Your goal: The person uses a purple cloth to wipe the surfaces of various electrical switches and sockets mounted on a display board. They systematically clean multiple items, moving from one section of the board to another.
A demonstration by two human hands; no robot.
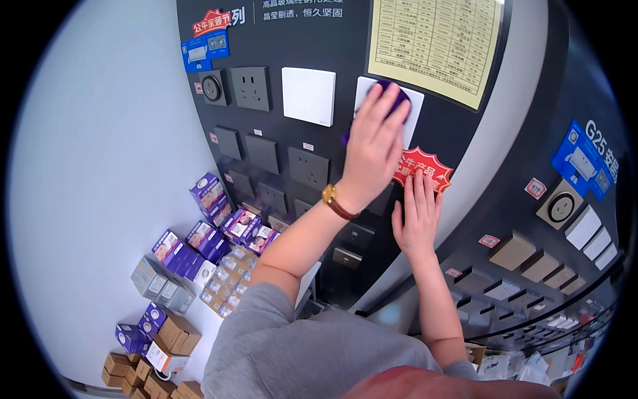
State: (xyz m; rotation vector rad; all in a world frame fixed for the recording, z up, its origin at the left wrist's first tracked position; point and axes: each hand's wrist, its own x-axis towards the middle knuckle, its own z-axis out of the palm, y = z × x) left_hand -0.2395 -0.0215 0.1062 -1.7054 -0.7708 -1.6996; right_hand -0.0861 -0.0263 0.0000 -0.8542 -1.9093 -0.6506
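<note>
My left hand, with a watch on its wrist, presses a dark purple cloth against a white wall-switch plate on a dark display panel. Fingers and cloth hide much of that plate. Lower and to the right, my right hand lies flat with nothing in it. Its fingertips rest over the lower part of a red starburst sticker that bears writing. Left of the covered plate is a second white switch plate, and beside that a grey socket plate.
Rows of grey switches and sockets continue down the panel. A yellow printed sheet is fixed above. At right, a curved second panel carries more switches. Purple boxes and brown cartons are stacked at lower left.
</note>
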